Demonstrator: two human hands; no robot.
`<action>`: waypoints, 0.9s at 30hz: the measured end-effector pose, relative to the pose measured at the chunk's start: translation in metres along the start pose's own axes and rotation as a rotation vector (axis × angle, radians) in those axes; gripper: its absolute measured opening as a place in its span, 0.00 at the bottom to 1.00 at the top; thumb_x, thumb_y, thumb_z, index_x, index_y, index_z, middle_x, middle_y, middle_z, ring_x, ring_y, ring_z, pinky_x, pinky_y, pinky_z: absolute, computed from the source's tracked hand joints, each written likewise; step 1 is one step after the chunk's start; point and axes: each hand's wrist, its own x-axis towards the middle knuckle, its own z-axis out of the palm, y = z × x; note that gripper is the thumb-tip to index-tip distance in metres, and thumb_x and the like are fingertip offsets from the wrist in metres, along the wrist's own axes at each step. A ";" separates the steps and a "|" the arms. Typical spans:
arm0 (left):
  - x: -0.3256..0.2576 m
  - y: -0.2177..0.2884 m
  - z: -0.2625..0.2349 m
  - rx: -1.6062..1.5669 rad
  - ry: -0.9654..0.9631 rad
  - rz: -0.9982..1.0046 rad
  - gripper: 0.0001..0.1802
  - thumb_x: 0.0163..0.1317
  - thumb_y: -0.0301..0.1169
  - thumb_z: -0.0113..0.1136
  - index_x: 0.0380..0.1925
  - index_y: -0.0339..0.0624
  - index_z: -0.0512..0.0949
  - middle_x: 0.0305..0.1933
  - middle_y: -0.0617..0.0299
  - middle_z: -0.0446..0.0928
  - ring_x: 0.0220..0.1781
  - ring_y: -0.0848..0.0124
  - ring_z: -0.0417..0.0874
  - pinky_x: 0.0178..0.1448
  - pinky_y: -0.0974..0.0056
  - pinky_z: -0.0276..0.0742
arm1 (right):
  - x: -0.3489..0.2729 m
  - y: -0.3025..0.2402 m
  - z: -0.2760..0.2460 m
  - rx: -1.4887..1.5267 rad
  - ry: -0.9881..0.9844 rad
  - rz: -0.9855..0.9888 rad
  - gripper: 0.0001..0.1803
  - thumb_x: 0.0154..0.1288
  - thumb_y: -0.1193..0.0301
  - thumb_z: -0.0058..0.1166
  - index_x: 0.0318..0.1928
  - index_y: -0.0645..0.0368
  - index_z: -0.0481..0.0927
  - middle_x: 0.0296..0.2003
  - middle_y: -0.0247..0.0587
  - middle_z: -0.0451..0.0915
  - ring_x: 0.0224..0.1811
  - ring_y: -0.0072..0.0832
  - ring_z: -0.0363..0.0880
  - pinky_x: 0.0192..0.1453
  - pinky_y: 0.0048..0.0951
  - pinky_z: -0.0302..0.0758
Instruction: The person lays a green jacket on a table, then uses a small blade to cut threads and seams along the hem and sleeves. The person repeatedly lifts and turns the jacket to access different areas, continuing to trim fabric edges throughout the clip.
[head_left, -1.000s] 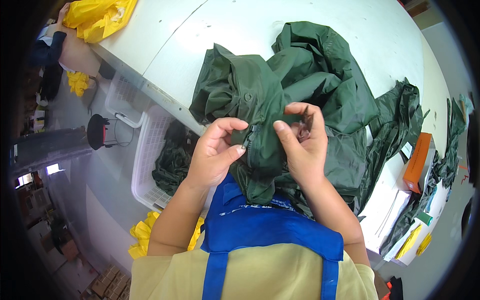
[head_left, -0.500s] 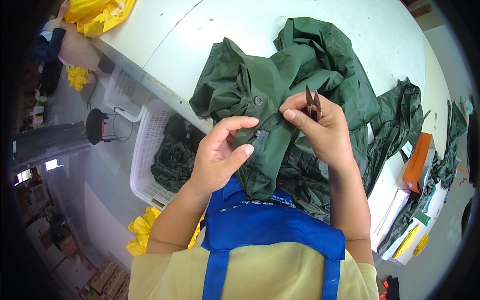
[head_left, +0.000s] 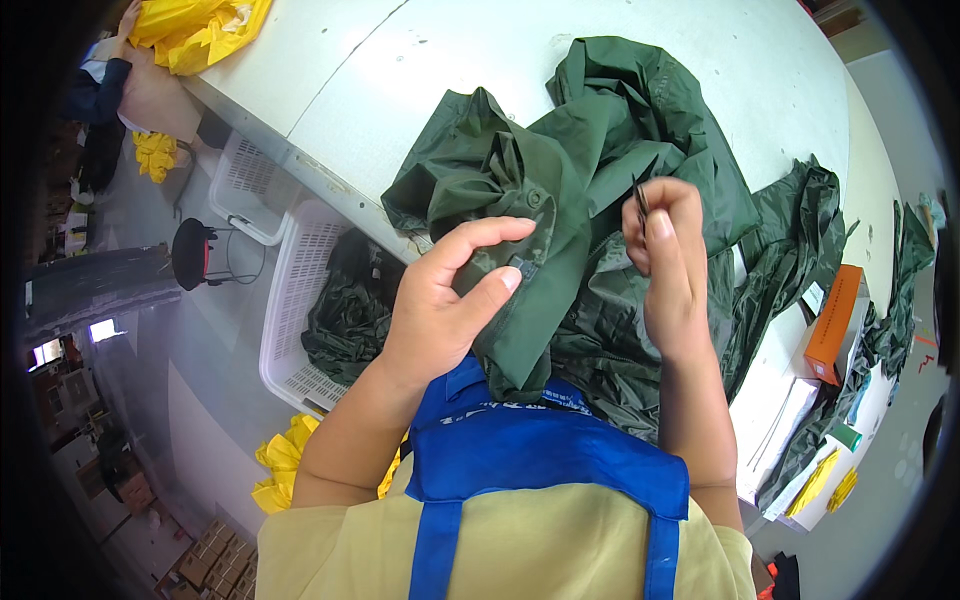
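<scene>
Lying bunched on the white table [head_left: 420,70], spilling over its near edge toward the blue apron [head_left: 540,450]: dark green garment [head_left: 600,170]. Pinching a fold of it between thumb and curled fingers, at a small snap: left hand [head_left: 450,300], the nearer one. Hovering just right of that fold, fingers closed narrow on small dark snips [head_left: 640,200] (blades pointing up): right hand [head_left: 668,260]. Sitting below the table's left edge, holding more green cloth: white basket [head_left: 290,310]. Resting far right: orange box [head_left: 835,320].
</scene>
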 end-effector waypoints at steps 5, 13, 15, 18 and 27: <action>0.001 -0.006 0.001 -0.162 0.021 -0.004 0.19 0.62 0.23 0.56 0.55 0.32 0.73 0.53 0.59 0.75 0.53 0.75 0.75 0.59 0.70 0.70 | -0.025 -0.002 0.002 -0.307 -0.093 -0.007 0.14 0.58 0.70 0.65 0.40 0.62 0.75 0.33 0.42 0.78 0.35 0.31 0.79 0.41 0.29 0.75; -0.004 -0.009 0.003 -0.231 -0.003 -0.016 0.21 0.62 0.22 0.55 0.56 0.31 0.71 0.54 0.57 0.75 0.54 0.75 0.75 0.59 0.69 0.71 | -0.015 0.008 0.007 -0.213 -0.116 0.033 0.13 0.56 0.71 0.66 0.38 0.63 0.78 0.32 0.40 0.78 0.35 0.27 0.79 0.39 0.26 0.75; -0.005 -0.010 0.003 -0.243 -0.006 -0.012 0.21 0.62 0.22 0.55 0.56 0.31 0.71 0.54 0.57 0.75 0.54 0.75 0.75 0.59 0.69 0.71 | -0.016 0.013 0.010 -0.123 -0.089 0.059 0.13 0.56 0.72 0.66 0.39 0.63 0.78 0.32 0.38 0.78 0.35 0.25 0.79 0.40 0.25 0.75; -0.005 -0.011 0.003 -0.269 0.000 -0.009 0.21 0.62 0.21 0.55 0.56 0.31 0.71 0.54 0.57 0.75 0.54 0.74 0.75 0.59 0.69 0.71 | -0.018 0.019 0.013 -0.055 -0.068 0.061 0.13 0.56 0.72 0.66 0.39 0.62 0.78 0.33 0.37 0.77 0.35 0.23 0.78 0.40 0.24 0.75; -0.007 -0.015 0.004 -0.352 0.012 -0.017 0.21 0.62 0.22 0.56 0.56 0.32 0.71 0.53 0.58 0.74 0.54 0.75 0.74 0.60 0.69 0.70 | -0.016 0.030 0.019 0.023 -0.079 0.108 0.12 0.58 0.73 0.66 0.38 0.61 0.77 0.33 0.32 0.77 0.34 0.17 0.74 0.39 0.20 0.72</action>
